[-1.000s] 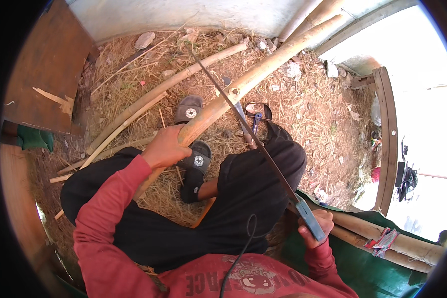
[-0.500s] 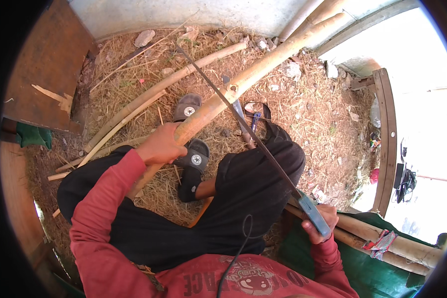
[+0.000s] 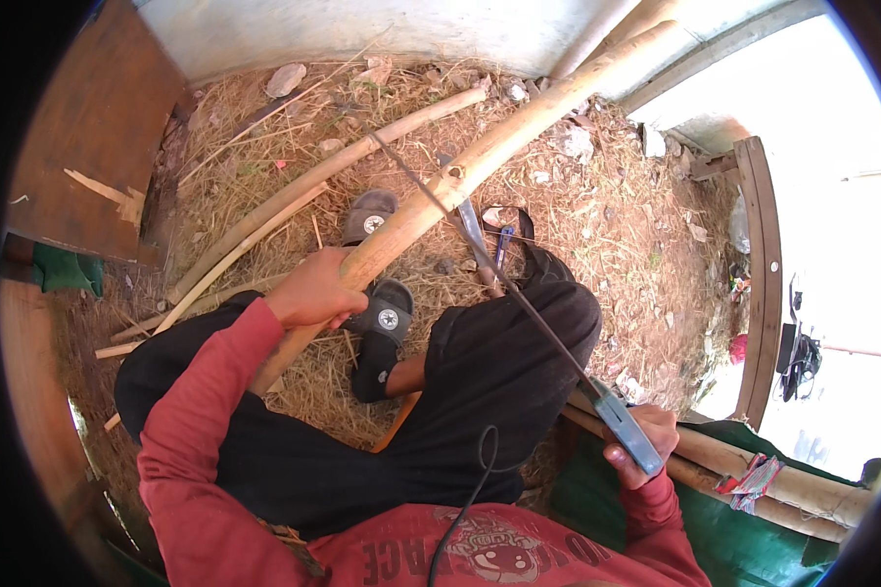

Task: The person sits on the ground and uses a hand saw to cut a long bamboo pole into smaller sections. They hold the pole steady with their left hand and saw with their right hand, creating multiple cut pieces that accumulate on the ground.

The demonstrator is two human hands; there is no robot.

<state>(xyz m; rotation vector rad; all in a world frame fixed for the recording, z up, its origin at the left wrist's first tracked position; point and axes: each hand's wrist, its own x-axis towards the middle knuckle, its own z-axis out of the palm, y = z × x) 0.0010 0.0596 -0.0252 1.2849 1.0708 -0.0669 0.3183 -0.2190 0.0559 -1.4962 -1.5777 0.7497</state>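
Note:
A long pale wooden pole (image 3: 548,112), looking like bamboo, slopes from the upper right down between my knees. My left hand (image 3: 313,288) is closed around its lower part. In my right hand (image 3: 644,442) is the blue-green handle of a handsaw (image 3: 533,313), held beside my right knee. The saw's thin dark blade crosses the pole just by a knot, at a steep angle to it, and its tip sticks out beyond the pole's far side. Whether there is a cut under the blade, I cannot make out.
Several thinner poles (image 3: 294,196) lie on the straw-strewn ground to the left. A metal-headed tool (image 3: 472,223) and a blue-handled tool (image 3: 504,245) lie past my right knee. A wooden board (image 3: 93,137) stands left, a wooden post (image 3: 760,274) right. Tied poles (image 3: 803,484) run at lower right.
The saw has slid back toward the lower right, with less blade beyond the pole. My right hand moved slightly outward with it. My left hand keeps its hold on the pole.

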